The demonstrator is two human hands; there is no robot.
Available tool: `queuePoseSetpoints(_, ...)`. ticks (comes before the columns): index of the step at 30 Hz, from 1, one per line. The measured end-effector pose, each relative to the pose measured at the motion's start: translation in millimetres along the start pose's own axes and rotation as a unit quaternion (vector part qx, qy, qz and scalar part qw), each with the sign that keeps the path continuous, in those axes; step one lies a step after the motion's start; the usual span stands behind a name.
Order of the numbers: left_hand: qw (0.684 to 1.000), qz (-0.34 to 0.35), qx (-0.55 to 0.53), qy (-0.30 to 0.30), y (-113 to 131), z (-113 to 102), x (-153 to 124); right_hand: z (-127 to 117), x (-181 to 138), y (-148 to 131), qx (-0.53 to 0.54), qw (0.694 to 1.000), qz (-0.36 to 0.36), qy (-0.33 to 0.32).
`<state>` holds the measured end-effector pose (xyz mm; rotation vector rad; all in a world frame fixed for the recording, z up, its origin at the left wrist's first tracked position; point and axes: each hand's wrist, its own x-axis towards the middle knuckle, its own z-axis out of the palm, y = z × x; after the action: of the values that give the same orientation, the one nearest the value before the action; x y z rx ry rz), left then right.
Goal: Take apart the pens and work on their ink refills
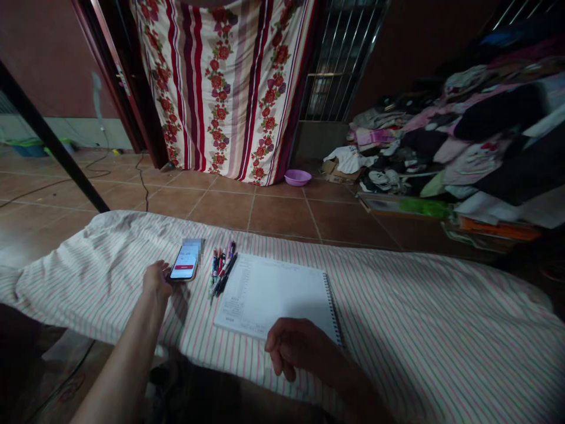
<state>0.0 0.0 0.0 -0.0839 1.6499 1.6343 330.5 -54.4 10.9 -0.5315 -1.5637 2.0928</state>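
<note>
My left hand (158, 279) has its fingers closed on the left edge of a phone (184, 263) with a lit screen, low over the striped cloth. To the right of the phone is a loose bunch of pens (223, 268). Beside them a spiral-bound notebook (282, 294) lies flat, its coil along the right side and printed text at its left. My right hand (300, 347) hangs over the notebook's lower edge, fingers loosely bent and a little apart, with nothing visible in it. I cannot tell whether it touches the paper.
A striped cloth (410, 306) covers the long low surface before me. Beyond it are a tiled floor (225, 203), a flowered curtain (238, 88) and a pink basin (298, 177). A clothes pile (441, 135) stands at the right; a dark pole (53, 135) slants at the left.
</note>
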Motion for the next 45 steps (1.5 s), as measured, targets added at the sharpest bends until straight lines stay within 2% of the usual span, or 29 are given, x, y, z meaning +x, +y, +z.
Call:
queuePoseSetpoints(4, 0.989, 0.125, 0.079, -0.027, -14, 9, -14, -1, 0, -1, -0.001, 1.0, 0.004, 0.008)
queuePoseSetpoints(7, 0.955, 0.216, 0.184, -0.089, -32, 20, -31, -2, 0, -1, -0.002, 1.0, 0.004, 0.018)
queuePoseSetpoints(9, 0.911, 0.257, 0.286, -0.153, -45, 27, -43, -2, 1, -1, -0.003, 1.0, 0.002, 0.024)
queuePoseSetpoints(11, 0.851, 0.296, 0.39, -0.189, -56, 32, -54, -3, 1, -1, -0.002, 1.0, -0.001, 0.029)
queuePoseSetpoints(15, 0.733, 0.357, 0.55, -0.179, -71, 35, -64, -4, 0, -4, -0.002, 0.999, -0.009, 0.033)
queuePoseSetpoints(18, 0.659, 0.378, 0.63, -0.163, -76, 35, -62, -6, -1, -5, -0.004, 0.999, -0.012, 0.038)
queuePoseSetpoints(22, 0.589, 0.395, 0.689, -0.149, -78, 36, -59, -7, -2, -5, -0.002, 0.999, -0.014, 0.041)
queuePoseSetpoints(25, 0.562, 0.402, 0.708, -0.147, -78, 37, -60, -7, -1, -4, 0.002, 0.999, -0.012, 0.039)
queuePoseSetpoints(27, 0.557, 0.402, 0.713, -0.143, -78, 37, -60, -7, 0, -3, 0.002, 0.999, -0.01, 0.042)
queuePoseSetpoints(30, 0.566, 0.396, 0.711, -0.132, -78, 38, -59, -7, 1, -3, -0.001, 0.999, -0.007, 0.044)
queuePoseSetpoints(33, 0.587, 0.389, 0.699, -0.124, -75, 38, -58, -7, 1, -4, -0.002, 0.999, -0.005, 0.05)
queuePoseSetpoints(36, 0.615, 0.38, 0.678, -0.132, -70, 35, -61, -8, 2, -5, -0.005, 0.997, -0.005, 0.083)
queuePoseSetpoints(39, 0.649, 0.37, 0.642, -0.172, -67, 32, -72, -11, 6, -2, 0.017, 0.986, -0.008, 0.168)
queuePoseSetpoints(43, 0.687, 0.353, 0.578, -0.263, -73, 30, -95, -21, 15, 6, 0.035, 0.937, -0.003, 0.346)
queuePoseSetpoints(45, 0.755, 0.29, 0.47, -0.354, -80, 30, -107, -30, 17, 10, 0.015, 0.912, 0.005, 0.409)
